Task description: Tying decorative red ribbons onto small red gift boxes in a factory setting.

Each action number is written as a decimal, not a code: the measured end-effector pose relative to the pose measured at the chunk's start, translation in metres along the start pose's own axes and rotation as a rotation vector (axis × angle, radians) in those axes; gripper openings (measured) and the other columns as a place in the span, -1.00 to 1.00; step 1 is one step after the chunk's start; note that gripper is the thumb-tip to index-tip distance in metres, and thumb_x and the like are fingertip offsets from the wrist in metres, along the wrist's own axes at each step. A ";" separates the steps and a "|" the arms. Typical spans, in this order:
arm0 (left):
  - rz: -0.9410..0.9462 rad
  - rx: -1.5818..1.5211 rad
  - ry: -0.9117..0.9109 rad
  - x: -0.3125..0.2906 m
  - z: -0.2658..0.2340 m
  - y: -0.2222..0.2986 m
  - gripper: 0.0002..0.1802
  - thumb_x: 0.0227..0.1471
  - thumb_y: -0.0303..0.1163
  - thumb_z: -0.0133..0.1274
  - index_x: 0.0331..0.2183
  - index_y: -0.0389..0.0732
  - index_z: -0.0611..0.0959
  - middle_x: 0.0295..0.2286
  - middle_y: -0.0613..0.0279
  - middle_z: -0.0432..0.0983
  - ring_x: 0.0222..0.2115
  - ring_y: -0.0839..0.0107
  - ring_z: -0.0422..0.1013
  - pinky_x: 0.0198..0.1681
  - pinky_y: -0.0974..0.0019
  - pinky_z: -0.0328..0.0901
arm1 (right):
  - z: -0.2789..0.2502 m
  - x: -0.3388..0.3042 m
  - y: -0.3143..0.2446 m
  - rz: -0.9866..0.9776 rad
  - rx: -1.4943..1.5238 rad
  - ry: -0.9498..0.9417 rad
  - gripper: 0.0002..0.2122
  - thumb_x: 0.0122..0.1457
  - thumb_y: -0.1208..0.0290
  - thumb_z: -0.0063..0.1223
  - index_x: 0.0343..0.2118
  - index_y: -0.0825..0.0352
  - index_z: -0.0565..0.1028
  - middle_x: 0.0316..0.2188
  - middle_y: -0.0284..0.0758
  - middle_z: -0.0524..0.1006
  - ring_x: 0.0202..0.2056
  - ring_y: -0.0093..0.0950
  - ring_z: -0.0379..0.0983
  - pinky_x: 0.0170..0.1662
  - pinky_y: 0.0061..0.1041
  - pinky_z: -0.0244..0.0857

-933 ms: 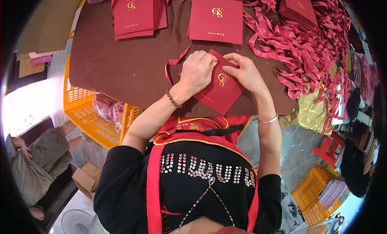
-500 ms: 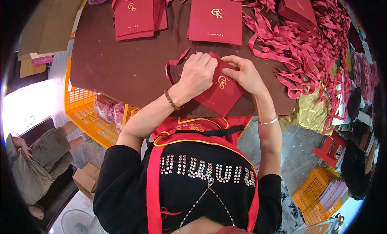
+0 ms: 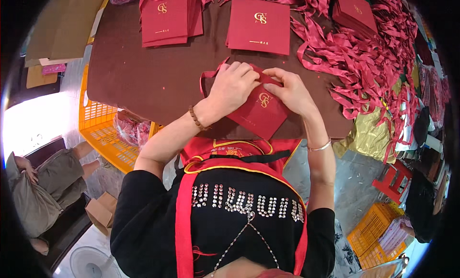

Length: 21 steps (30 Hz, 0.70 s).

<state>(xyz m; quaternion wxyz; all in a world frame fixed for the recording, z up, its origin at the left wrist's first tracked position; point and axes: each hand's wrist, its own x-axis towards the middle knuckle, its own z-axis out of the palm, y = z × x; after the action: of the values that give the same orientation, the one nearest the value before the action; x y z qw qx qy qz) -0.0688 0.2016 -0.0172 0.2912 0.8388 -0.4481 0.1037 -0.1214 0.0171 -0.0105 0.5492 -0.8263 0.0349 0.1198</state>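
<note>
A dark red paper bag point(image 3: 258, 117) with gold print lies tilted at the table's front edge, between my hands. My left hand point(image 3: 232, 89) is closed on its top left edge, fingers bent and pressed together. At the top right edge, my right hand point(image 3: 291, 90) pinches the bag between thumb and fingers. A red ribbon point(image 3: 207, 76) loops out to the left behind my left hand. My fingers hide most of the bag's top edge, so where the ribbon meets it cannot be seen.
Flat red bags lie in a left stack point(image 3: 164, 19), a middle stack point(image 3: 258, 26) and a far right stack point(image 3: 353, 12) on the brown table point(image 3: 139, 81). Loose red ribbons point(image 3: 345, 62) heap at right. An orange crate point(image 3: 103, 134) stands at left; a seated person point(image 3: 52, 182) is beyond.
The view has shifted slightly, so the table and stacks sit a little farther right. My hands stay on the bag's top edge, with only small finger movements.
</note>
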 end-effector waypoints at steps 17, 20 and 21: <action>-0.238 -0.272 -0.749 0.051 -0.041 -0.038 -0.71 -0.01 -0.19 -0.02 -0.44 -0.22 0.63 -0.18 0.18 0.42 -0.01 0.21 0.18 -0.01 0.08 0.07 | 0.014 -0.010 -0.017 -0.192 -0.178 -0.067 -0.77 0.00 0.51 0.09 -0.26 0.34 0.37 -0.42 -0.20 0.52 -0.37 -0.31 0.48 -0.27 -0.44 0.31; -0.136 -0.205 -1.107 0.062 -0.036 -0.038 -0.73 -0.10 -0.27 -0.02 -0.48 -0.26 0.64 -0.02 0.15 0.35 0.06 0.22 0.12 -0.06 0.08 0.13 | 0.017 -0.009 -0.018 -0.230 -0.251 -0.059 -0.78 0.00 0.50 0.10 -0.27 0.32 0.38 -0.44 -0.21 0.53 -0.41 -0.28 0.47 -0.30 -0.40 0.31; -0.138 -0.205 -1.106 0.063 -0.038 -0.038 -0.73 -0.10 -0.27 -0.02 -0.48 -0.26 0.64 -0.02 0.15 0.35 0.06 0.22 0.12 -0.06 0.08 0.13 | 0.016 -0.009 -0.020 -0.209 -0.282 -0.068 -0.79 0.00 0.49 0.10 -0.27 0.31 0.39 -0.45 -0.22 0.53 -0.42 -0.27 0.46 -0.32 -0.39 0.31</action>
<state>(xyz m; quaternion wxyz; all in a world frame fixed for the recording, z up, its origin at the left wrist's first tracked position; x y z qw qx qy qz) 0.0022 0.1962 0.0259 0.0993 0.7631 -0.4858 -0.4146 -0.1290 0.0392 0.0033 0.4380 -0.8898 -0.0870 0.0939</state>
